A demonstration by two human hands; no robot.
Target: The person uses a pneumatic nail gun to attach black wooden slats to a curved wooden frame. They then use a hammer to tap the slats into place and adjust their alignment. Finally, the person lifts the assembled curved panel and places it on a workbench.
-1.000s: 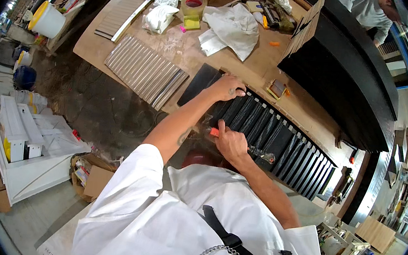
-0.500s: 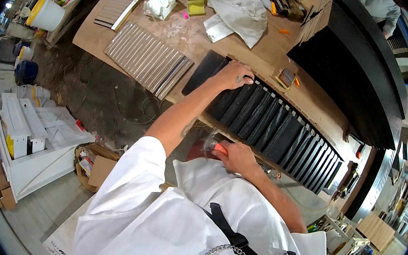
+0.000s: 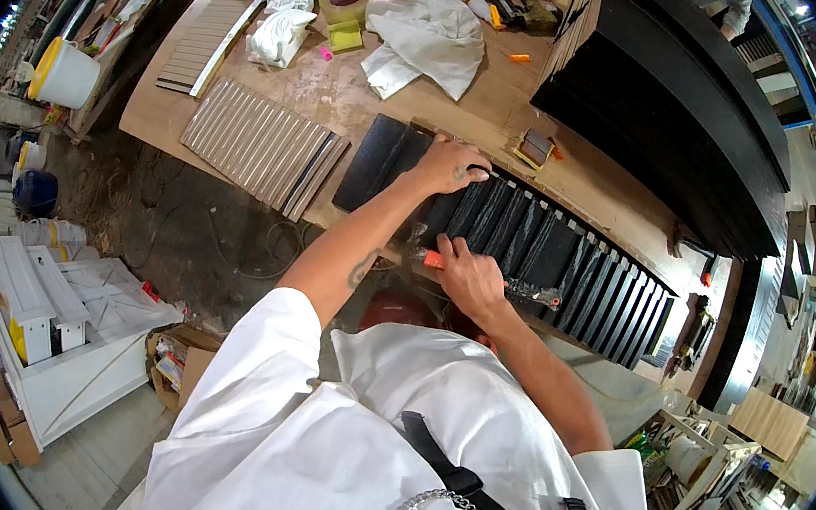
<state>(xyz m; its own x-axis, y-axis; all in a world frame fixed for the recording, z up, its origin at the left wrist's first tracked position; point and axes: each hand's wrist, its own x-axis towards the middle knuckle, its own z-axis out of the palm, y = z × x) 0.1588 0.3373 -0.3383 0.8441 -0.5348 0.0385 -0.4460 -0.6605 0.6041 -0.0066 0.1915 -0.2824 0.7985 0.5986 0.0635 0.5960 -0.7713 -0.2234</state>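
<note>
A black slatted panel [image 3: 552, 249] lies along the near edge of the workbench, pale bits showing at the upper ends of its slats. My left hand [image 3: 450, 166] is closed at the panel's far edge, near its left end, fingers curled over a slat end. Below it, at the near edge, my right hand [image 3: 471, 274] grips an orange-handled tool [image 3: 433, 258]; a shiny part shows beyond the handle, but its kind is unclear. A grey strip-like thing with an orange tip [image 3: 536, 294] lies just right of that hand, partly behind the wrist.
A pale ribbed panel [image 3: 261, 146] lies to the left on the workbench [image 3: 385, 101]. Farther back are a white cloth [image 3: 430, 41], a tape roll [image 3: 345, 0] and a yellow pad [image 3: 345, 35]. Large curved black pieces [image 3: 667, 103] stand at right. A white cabinet [image 3: 84, 359] sits lower left.
My right hand has risen from beside my body to the near edge of the slatted panel, carrying the orange-handled tool. My left hand stays at the far edge. The whole view has shifted slightly.
</note>
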